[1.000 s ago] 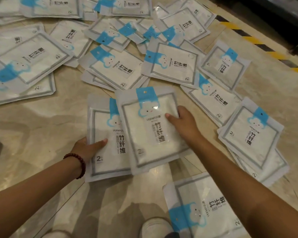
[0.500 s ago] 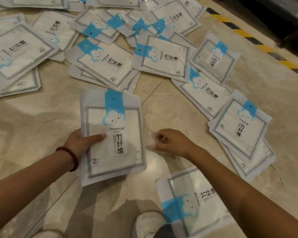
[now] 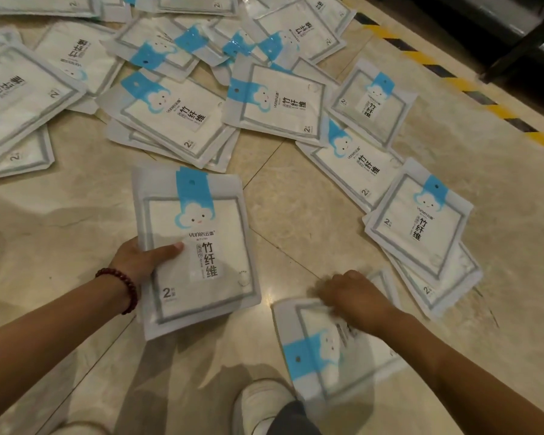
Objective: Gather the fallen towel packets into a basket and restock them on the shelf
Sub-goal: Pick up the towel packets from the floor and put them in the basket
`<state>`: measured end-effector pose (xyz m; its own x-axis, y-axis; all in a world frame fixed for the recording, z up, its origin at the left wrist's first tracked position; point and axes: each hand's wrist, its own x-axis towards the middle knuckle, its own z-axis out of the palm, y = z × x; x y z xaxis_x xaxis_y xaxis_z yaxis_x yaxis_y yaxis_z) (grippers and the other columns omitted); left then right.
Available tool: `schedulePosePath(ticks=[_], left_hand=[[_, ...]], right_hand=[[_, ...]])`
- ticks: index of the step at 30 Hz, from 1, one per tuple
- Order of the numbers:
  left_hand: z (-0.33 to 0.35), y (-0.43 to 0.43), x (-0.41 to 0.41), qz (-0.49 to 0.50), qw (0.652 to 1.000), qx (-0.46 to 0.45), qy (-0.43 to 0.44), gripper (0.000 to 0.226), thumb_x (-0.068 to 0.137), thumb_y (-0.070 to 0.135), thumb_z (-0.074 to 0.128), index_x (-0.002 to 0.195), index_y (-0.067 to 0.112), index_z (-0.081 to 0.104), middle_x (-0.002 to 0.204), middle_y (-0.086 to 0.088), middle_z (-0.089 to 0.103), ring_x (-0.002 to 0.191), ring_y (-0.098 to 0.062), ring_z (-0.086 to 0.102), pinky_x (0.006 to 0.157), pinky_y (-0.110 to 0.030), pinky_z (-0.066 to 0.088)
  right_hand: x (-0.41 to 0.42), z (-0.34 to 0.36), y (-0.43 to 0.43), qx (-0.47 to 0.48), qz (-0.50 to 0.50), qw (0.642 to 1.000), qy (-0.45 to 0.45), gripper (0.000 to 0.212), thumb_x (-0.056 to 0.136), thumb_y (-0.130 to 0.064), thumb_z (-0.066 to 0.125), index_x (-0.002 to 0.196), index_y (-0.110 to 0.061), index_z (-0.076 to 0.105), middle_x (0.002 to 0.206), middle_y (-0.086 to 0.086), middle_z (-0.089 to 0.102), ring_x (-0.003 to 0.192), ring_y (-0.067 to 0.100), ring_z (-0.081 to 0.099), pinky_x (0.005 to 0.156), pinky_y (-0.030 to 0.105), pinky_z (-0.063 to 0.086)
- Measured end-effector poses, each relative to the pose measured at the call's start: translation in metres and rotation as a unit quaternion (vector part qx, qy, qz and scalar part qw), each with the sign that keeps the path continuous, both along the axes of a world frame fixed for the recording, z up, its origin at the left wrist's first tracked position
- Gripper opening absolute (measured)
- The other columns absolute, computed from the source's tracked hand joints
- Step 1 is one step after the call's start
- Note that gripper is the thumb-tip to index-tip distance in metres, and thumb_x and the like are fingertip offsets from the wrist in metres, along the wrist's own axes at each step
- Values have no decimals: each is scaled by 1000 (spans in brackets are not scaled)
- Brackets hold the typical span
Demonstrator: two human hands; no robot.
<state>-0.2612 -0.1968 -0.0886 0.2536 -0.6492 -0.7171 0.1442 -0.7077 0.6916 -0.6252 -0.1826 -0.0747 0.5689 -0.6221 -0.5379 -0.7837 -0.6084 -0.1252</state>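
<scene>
Hands: left [image 3: 139, 262] grips one stack [image 3: 201, 277], right [image 3: 355, 296] touches one packet [image 3: 321, 356].

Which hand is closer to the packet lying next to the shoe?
Right. The right hand is on the far edge of that packet, though its fingers are too blurred to show a grip. The left hand is off to the left, holding a stack.

Glossy beige marble-tiled floor [image 3: 296, 215] all across here, thin grout lines crossing it, light glaring off the polish. Up at the right, a yellow-and-black striped hazard tape [image 3: 453, 80] runs diagonally along a dark metal shelving base [image 3: 500, 23]. Down at the bottom edge, a white shoe [image 3: 261, 403] and a grey trouser leg [image 3: 292, 419] just beside it.
</scene>
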Motion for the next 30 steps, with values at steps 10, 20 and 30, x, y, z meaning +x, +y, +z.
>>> schedulePosePath(ticks=[10, 20, 30], left_hand=[[15, 2, 7, -33, 999, 7, 5, 46, 48, 27, 80, 89, 12, 68, 76, -8, 74, 72, -26, 70, 61, -33, 54], [33, -3, -5, 0, 996, 35, 84, 68, 53, 56, 71, 104, 13, 65, 97, -14, 71, 91, -34, 67, 87, -47, 51], [34, -16, -23, -12, 999, -3, 51, 50, 52, 24, 80, 98, 10, 68, 89, -11, 74, 83, -29, 70, 74, -39, 55]], right_hand=[[33, 69, -94, 36, -348, 877, -331, 31, 85, -24, 67, 109, -12, 53, 97, -4, 58, 86, 11, 56, 76, 28, 44], [151, 22, -65, 79, -518, 757, -390, 24, 90, -21, 60, 102, -13, 41, 91, -2, 49, 71, 6, 48, 49, 8, 36], [52, 4, -75, -123, -595, 727, -321, 27, 93, -22, 52, 115, -8, 56, 113, 10, 57, 104, 24, 53, 86, 27, 42]])
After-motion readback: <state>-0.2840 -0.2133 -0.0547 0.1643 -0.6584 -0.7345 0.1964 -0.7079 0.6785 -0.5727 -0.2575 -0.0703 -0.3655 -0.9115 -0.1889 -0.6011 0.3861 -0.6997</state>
